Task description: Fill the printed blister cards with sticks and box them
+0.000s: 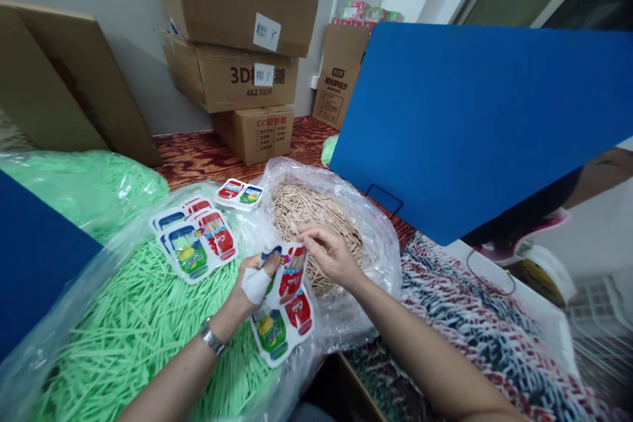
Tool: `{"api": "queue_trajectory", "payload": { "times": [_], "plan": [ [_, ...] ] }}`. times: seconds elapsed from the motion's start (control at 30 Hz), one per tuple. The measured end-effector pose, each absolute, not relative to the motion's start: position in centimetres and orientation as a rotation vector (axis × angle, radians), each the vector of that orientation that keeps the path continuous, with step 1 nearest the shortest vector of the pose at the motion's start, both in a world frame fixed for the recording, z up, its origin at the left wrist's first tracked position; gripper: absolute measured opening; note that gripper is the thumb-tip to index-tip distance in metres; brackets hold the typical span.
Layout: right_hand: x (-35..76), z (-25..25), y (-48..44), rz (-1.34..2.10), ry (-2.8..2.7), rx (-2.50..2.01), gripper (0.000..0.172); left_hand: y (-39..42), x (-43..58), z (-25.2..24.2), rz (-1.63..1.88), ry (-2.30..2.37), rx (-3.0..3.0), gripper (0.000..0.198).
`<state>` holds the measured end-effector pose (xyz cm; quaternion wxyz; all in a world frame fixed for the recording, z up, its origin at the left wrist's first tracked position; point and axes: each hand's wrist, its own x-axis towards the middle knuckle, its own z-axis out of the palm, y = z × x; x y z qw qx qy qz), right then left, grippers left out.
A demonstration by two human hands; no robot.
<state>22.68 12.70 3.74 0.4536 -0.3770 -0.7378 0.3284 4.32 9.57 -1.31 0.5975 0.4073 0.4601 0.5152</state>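
My left hand (253,283), with white tape round its thumb area and a watch on the wrist, grips a printed double pouch (293,270) with a red cola side. At that pouch's upper right edge is my right hand (332,254), its thumb and fingers pinched together; whatever lies between them is too small to name. Another printed pouch (271,336) sits just below, over green sticks (148,323) in a clear bag. Brown sticks (316,211) fill a second clear bag behind my right hand. Several filled pouches (192,250) overlap on the green sticks.
A small stack of printed packs (238,194) rests between the bags. Cardboard boxes (247,79) are piled behind. A large blue panel (484,125) stands on the right, and another blue surface (39,257) on the left. Patterned fabric (459,323) lies at lower right.
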Motion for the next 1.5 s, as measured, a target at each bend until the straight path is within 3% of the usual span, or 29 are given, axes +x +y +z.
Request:
{"api": "queue_trajectory", "payload": {
  "times": [0.13, 0.27, 0.37, 0.6, 0.73, 0.8, 1.5],
  "plan": [
    [22.3, 3.3, 12.4, 0.89, -1.82, -0.976, 0.033, 9.5, 3.6, -0.7, 1.245, 0.986, 0.879, 0.036],
    [21.7, 3.6, 12.0, 0.797, -1.845, -1.015, 0.022, 9.5, 2.5, -0.4, 1.316, 1.005, 0.857, 0.029],
    [21.2, 3.8, 12.0, 0.756, -1.814, -1.017, 0.024, 9.1, 1.6, -0.6, 1.344, 1.046, 0.814, 0.027],
    [19.1, 3.1, 12.1, 1.0, -1.728, -0.926, 0.027, 7.3, 1.0, 0.5, 1.173, 0.814, 0.899, 0.038],
    [18.5, 2.7, 11.5, 1.231, -1.757, -0.912, 0.058, 6.7, 1.1, 1.0, 1.208, 0.894, 0.931, 0.034],
    [18.4, 2.5, 11.3, 1.346, -1.794, -0.916, 0.065, 6.5, 0.8, 1.0, 1.237, 0.903, 0.929, 0.039],
    [16.8, 2.7, 12.3, 1.344, -1.874, -0.828, 0.033, 4.7, -3.6, 1.5, 1.249, 0.991, 0.694, 0.031]
  ]
}}
